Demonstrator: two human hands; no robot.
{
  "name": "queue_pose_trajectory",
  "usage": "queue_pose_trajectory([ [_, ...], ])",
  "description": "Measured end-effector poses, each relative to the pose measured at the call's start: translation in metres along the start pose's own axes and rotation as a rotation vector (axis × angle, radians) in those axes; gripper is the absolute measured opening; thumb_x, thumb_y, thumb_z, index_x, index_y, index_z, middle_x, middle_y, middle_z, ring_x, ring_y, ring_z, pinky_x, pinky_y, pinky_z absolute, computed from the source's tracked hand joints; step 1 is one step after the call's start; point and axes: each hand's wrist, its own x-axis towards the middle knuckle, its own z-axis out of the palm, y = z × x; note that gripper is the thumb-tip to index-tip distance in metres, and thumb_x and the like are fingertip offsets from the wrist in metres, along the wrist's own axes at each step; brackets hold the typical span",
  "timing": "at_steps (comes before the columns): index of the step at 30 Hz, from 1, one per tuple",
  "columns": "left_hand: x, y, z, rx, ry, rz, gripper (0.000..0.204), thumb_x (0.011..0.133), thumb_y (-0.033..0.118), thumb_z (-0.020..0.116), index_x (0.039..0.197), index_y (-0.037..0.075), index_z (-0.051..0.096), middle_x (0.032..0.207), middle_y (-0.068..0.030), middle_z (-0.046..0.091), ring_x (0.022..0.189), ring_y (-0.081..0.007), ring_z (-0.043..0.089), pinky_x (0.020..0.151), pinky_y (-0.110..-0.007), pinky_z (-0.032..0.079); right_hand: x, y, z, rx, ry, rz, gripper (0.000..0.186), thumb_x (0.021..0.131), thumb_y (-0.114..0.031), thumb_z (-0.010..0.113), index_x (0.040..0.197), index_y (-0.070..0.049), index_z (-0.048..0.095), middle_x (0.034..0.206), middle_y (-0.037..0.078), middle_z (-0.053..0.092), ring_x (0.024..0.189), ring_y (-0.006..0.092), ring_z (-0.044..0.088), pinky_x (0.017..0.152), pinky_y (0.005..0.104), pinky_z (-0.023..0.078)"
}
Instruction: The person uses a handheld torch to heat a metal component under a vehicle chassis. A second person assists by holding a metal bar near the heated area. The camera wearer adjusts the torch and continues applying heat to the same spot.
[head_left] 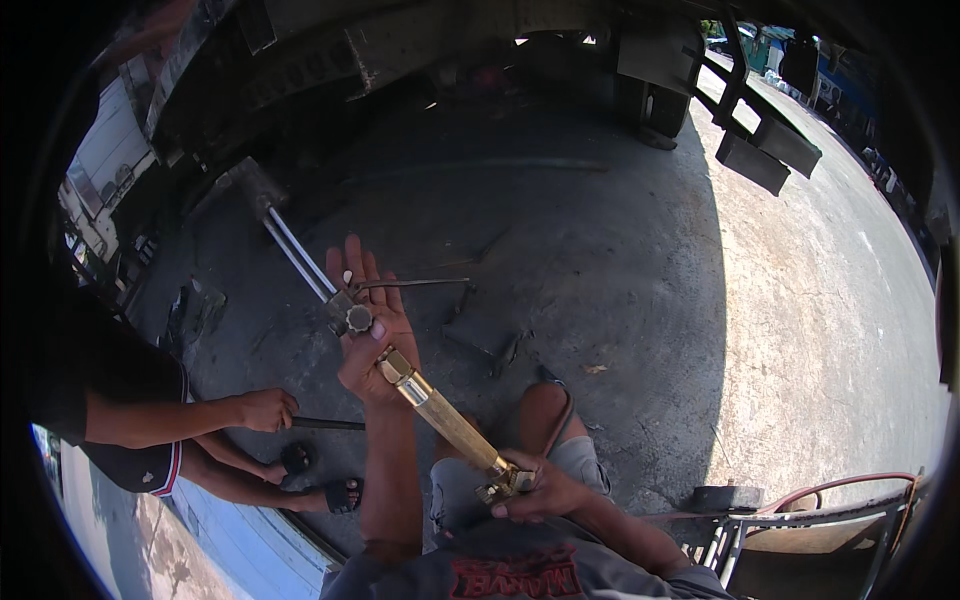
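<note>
A gas cutting torch (445, 425) with a brass handle and two silver tubes lies slantwise before me. My left hand (382, 305), palm up, supports its middle, the thumb by a round valve knob (359, 318) and the fingers stretched out behind it. From there a thin dark lever (420, 282) juts to the right. My right hand (540, 490) is closed around the brass valve end, in front of my shorts. The far ends of the tubes meet a dark, blocky shape (255, 187) that I cannot make out clearly.
At the left another person's hand (268, 409) grips a dark bar (330, 424); their sandalled feet are close by. A dark vehicle underside (300, 70) hangs overhead. Bottom right stands a metal frame (735, 540) with a red hose (850, 482). Dark scraps (490, 335) lie on the concrete.
</note>
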Motion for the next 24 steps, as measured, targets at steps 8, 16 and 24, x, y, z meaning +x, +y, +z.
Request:
queue_pose_trajectory([
  [8, -0.026, -0.002, 0.004, -0.241, -0.229, -0.425, 0.069, 0.089, 0.023, 0.074, 0.149, -0.005, 0.052, 0.120, -0.0166, 0.067, 0.107, -0.0272, 0.071, 0.110, -0.050, 0.053, -0.014, 0.017, -0.005, 0.109, -0.041, -0.092, 0.079, 0.096, -0.012, 0.084, 0.164, -0.010, 0.043, 0.077, 0.001, 0.068, 0.052, 0.0056, 0.059, 0.046, 0.0218, 0.045],
  [16, -0.056, -0.014, 0.003, -0.121, -0.106, -0.660, 0.049, 0.091, 0.016, 0.072, 0.136, 0.000, 0.063, 0.106, -0.0114, 0.067, 0.083, -0.0201, 0.067, 0.093, -0.047, 0.057, -0.027, 0.031, -0.012, 0.143, 0.002, -0.045, 0.070, 0.097, -0.009, 0.083, 0.157, -0.008, 0.047, 0.082, 0.003, 0.068, 0.052, 0.0065, 0.058, 0.046, 0.0233, 0.044],
  [24, -0.051, -0.026, -0.007, -0.183, -0.156, -0.795, 0.045, 0.092, 0.004, 0.068, 0.136, -0.005, 0.063, 0.102, -0.0123, 0.068, 0.072, -0.0149, 0.064, 0.074, -0.038, 0.059, -0.032, 0.030, -0.009, 0.058, 0.072, -0.011, 0.058, 0.101, -0.018, 0.081, 0.150, -0.007, 0.051, 0.097, 0.002, 0.070, 0.065, 0.0082, 0.064, 0.054, 0.0259, 0.051],
])
